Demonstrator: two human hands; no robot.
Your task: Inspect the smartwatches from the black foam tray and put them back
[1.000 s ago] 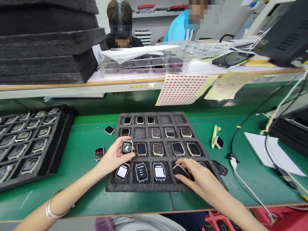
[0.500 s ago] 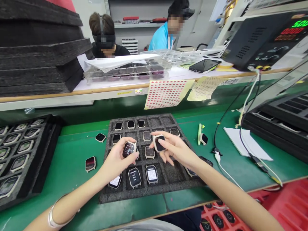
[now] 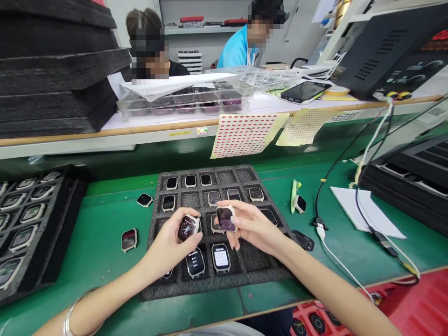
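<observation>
Above the foam tray (image 3: 241,279), the left hand (image 3: 171,239) holds a lit watch (image 3: 188,227) by its sides, and the right hand (image 3: 258,225) pinches a dark watch (image 3: 225,218). Each should press only the frame, not letting both watches knock together.

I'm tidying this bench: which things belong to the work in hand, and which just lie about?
In use: lit watch in left hand; dark-screened watch in right hand; foam tray beneath.
Apparently idle: phone; green pen-like tool; white paper.
</observation>
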